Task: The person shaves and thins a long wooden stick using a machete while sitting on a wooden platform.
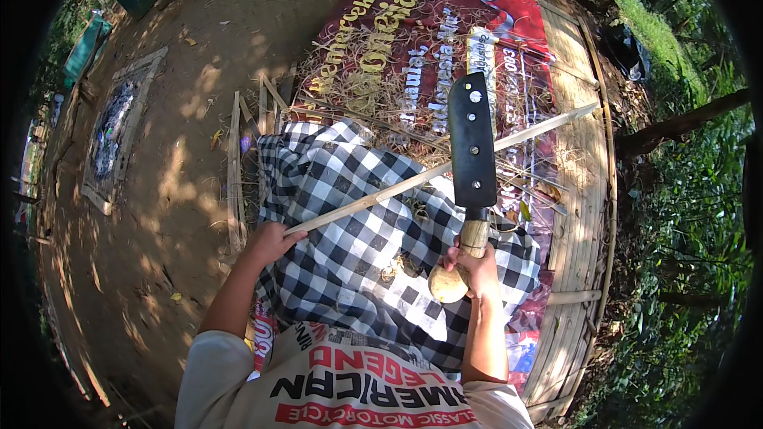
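Note:
My left hand (269,243) is closed around the near end of a long, pale bamboo strip (373,198), which slants up to the right across my lap. My right hand (482,272) grips the wooden handle of a machete (473,143). Its broad black blade points away from me, with several shiny round spots along it, and a rounded knob ends the handle. The blade hides a short part of the strip; whether they touch I cannot tell. Beneath both lies a black-and-white checkered cloth (342,179) over my legs, with a few curled shavings on it.
A dark red printed banner (520,20) strewn with thin shavings (366,63) covers the bamboo platform (576,262). More strips (234,167) stand left of the cloth. On the bare dirt ground (191,151) lies a framed rectangular patch (123,127). Greenery (683,286) borders the right.

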